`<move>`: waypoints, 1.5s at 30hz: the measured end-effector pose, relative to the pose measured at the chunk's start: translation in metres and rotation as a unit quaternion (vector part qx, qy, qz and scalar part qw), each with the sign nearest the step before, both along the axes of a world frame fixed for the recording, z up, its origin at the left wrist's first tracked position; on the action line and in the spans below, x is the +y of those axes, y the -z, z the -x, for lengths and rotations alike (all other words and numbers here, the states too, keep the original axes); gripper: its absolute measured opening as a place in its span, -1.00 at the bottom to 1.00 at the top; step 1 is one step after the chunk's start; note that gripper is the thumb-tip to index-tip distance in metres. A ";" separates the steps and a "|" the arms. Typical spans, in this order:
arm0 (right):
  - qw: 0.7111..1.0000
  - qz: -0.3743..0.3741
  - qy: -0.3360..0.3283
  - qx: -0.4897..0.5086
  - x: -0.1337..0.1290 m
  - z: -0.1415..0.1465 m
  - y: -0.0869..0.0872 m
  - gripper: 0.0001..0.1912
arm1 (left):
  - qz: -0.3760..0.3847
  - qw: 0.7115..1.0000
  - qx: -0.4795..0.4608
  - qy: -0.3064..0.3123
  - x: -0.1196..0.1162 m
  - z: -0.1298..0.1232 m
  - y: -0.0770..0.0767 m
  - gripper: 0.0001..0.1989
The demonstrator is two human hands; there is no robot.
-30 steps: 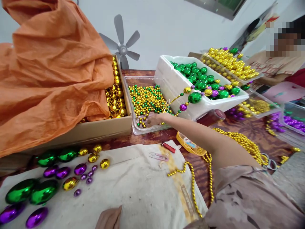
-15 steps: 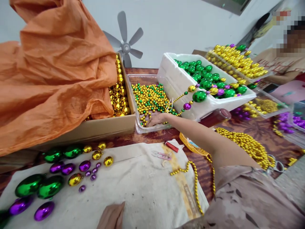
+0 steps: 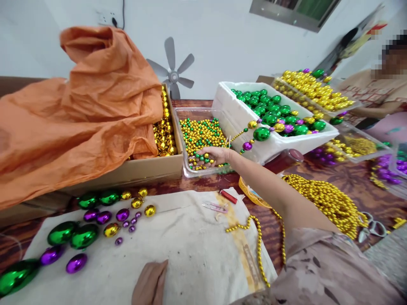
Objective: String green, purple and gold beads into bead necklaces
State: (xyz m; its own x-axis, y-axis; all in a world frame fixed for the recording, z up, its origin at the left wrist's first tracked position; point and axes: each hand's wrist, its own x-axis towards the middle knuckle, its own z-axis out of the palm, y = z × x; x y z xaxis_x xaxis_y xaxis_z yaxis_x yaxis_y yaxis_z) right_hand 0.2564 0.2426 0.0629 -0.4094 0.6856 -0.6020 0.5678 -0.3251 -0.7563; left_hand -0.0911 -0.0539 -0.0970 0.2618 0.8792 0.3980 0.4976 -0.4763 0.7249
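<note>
My right hand (image 3: 216, 156) is inside a clear plastic tub (image 3: 187, 173), its curled fingers holding a small handful of green and gold beads (image 3: 203, 158). Many loose small beads (image 3: 203, 133) in the same colours cover the tub's floor. At the bottom, my left hand (image 3: 149, 283) rests on a pale cloth (image 3: 190, 245) with its fingers pressed together; whatever is in them is hidden. Left of it lie large green ornaments (image 3: 84, 236), purple ones (image 3: 76, 263) and small gold balls (image 3: 150, 210). Pink thread snips (image 3: 216, 207) and a red lighter (image 3: 228, 196) lie on the cloth.
An orange sheet (image 3: 111, 106) covers part of a cardboard box (image 3: 152, 170) of gold balls. A white foam box (image 3: 244, 125) holds green ornaments. Gold bead strings (image 3: 321, 203) and scissors (image 3: 372, 228) lie at right. Another person (image 3: 365, 91) sits beyond.
My right hand has come up slightly from the beads, with green and gold ones now showing in its fingers. The view has shifted a little; my left hand stays on the cloth.
</note>
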 end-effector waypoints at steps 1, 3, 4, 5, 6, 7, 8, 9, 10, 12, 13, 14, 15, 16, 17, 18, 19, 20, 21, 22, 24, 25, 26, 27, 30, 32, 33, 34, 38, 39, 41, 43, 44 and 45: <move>0.999 0.006 0.014 0.029 -0.003 0.001 -0.009 -0.62 | -0.006 1.000 0.007 0.006 0.000 0.000 -0.003 -0.78; 0.993 0.030 0.042 0.104 -0.011 0.007 -0.024 -0.67 | -0.008 1.000 0.005 -0.011 -0.002 -0.002 -0.013 -0.78; 0.988 0.048 0.047 0.141 -0.015 0.012 -0.030 -0.69 | 0.005 1.000 -0.005 -0.028 -0.003 -0.006 -0.019 -0.78; 0.982 0.066 0.040 0.174 -0.020 0.018 -0.033 -0.71 | 0.029 0.998 -0.022 -0.042 -0.004 -0.010 -0.026 -0.79; 0.976 0.088 0.021 0.196 -0.027 0.026 -0.033 -0.72 | 0.065 0.996 -0.046 -0.050 -0.005 -0.015 -0.032 -0.80; 0.971 0.111 -0.004 0.211 -0.035 0.036 -0.030 -0.73 | 0.116 0.989 -0.075 -0.055 -0.004 -0.021 -0.038 -0.81; 0.967 0.139 -0.035 0.212 -0.044 0.048 -0.023 -0.73 | 0.181 0.975 -0.112 -0.064 -0.002 -0.027 -0.043 -0.80; 0.962 0.167 -0.067 0.203 -0.055 0.062 -0.014 -0.74 | 0.255 0.951 -0.160 -0.075 0.001 -0.032 -0.048 -0.78; 0.959 0.185 -0.090 0.192 -0.066 0.076 -0.002 -0.75 | 0.330 0.915 -0.215 -0.086 0.006 -0.037 -0.052 -0.74; 0.958 0.216 -0.109 0.153 -0.087 0.107 0.026 -0.76 | 0.448 0.824 -0.334 -0.098 0.016 -0.044 -0.058 -0.65; 0.964 0.207 -0.101 0.133 -0.095 0.122 0.040 -0.77 | 0.483 0.778 -0.389 -0.097 0.022 -0.046 -0.061 -0.62; 0.973 0.178 -0.093 0.111 -0.102 0.136 0.052 -0.77 | 0.504 0.740 -0.436 -0.092 0.028 -0.047 -0.063 -0.61; 0.984 0.133 -0.090 0.082 -0.107 0.148 0.061 -0.78 | 0.516 0.708 -0.475 -0.087 0.034 -0.047 -0.064 -0.60; 0.991 0.087 -0.092 0.051 -0.109 0.159 0.068 -0.79 | 0.522 0.681 -0.507 -0.083 0.039 -0.047 -0.065 -0.60; 0.994 0.044 -0.096 0.024 -0.111 0.169 0.071 -0.81 | 0.526 0.658 -0.533 -0.083 0.044 -0.046 -0.065 -0.62; 0.995 0.007 -0.103 0.000 -0.111 0.177 0.072 -0.82 | 0.529 0.636 -0.555 -0.085 0.048 -0.045 -0.064 -0.64; 0.994 -0.020 -0.110 -0.017 -0.111 0.183 0.070 -0.82 | 0.531 0.617 -0.573 -0.088 0.051 -0.044 -0.063 -0.67; 0.992 -0.040 -0.115 -0.028 -0.111 0.188 0.067 -0.83 | 0.532 0.601 -0.589 -0.092 0.054 -0.043 -0.061 -0.69; 0.991 -0.056 -0.119 -0.034 -0.111 0.190 0.064 -0.82 | 0.531 0.590 -0.601 -0.097 0.055 -0.042 -0.060 -0.71; 0.989 -0.072 -0.122 -0.042 -0.111 0.191 0.060 -0.82 | 0.527 0.583 -0.610 -0.099 0.055 -0.041 -0.058 -0.72; 0.987 -0.089 -0.125 -0.053 -0.113 0.188 0.055 -0.79 | 0.521 0.579 -0.619 -0.099 0.055 -0.040 -0.056 -0.74; 0.987 -0.089 -0.123 -0.056 -0.115 0.185 0.054 -0.77 | 0.518 0.580 -0.621 -0.101 0.054 -0.040 -0.055 -0.75; 0.987 -0.088 -0.120 -0.058 -0.117 0.181 0.053 -0.74 | 0.517 0.581 -0.620 -0.104 0.054 -0.040 -0.055 -0.75; 0.988 -0.085 -0.115 -0.059 -0.119 0.177 0.054 -0.72 | 0.516 0.583 -0.618 -0.110 0.053 -0.041 -0.055 -0.75; 0.988 -0.086 -0.107 -0.067 -0.126 0.162 0.058 -0.69 | 0.510 0.590 -0.611 -0.134 0.051 -0.043 -0.058 -0.70; 0.986 -0.099 -0.111 -0.081 -0.130 0.154 0.061 -0.70 | 0.504 0.597 -0.607 -0.147 0.050 -0.045 -0.060 -0.64; 0.984 -0.109 -0.114 -0.087 -0.131 0.150 0.062 -0.70 | 0.499 0.601 -0.605 -0.154 0.049 -0.045 -0.062 -0.61; 0.982 -0.119 -0.118 -0.091 -0.133 0.146 0.063 -0.70 | 0.493 0.605 -0.604 -0.161 0.048 -0.046 -0.063 -0.59; 0.971 -0.165 -0.146 -0.096 -0.137 0.131 0.068 -0.71 | 0.468 0.630 -0.591 -0.187 0.044 -0.045 -0.067 -0.52; 0.966 -0.179 -0.157 -0.098 -0.139 0.127 0.070 -0.71 | 0.461 0.639 -0.585 -0.193 0.043 -0.045 -0.068 -0.50; 0.956 -0.206 -0.182 -0.105 -0.141 0.120 0.071 -0.71 | 0.451 0.656 -0.571 -0.201 0.041 -0.043 -0.068 -0.45; 0.944 -0.231 -0.209 -0.109 -0.143 0.113 0.066 -0.71 | 0.445 0.671 -0.557 -0.205 0.038 -0.041 -0.066 -0.41; 0.939 -0.243 -0.220 -0.105 -0.144 0.108 0.061 -0.71 | 0.442 0.679 -0.549 -0.206 0.037 -0.041 -0.065 -0.38; 0.936 -0.254 -0.226 -0.094 -0.144 0.102 0.053 -0.70 | 0.438 0.688 -0.540 -0.208 0.036 -0.040 -0.063 -0.35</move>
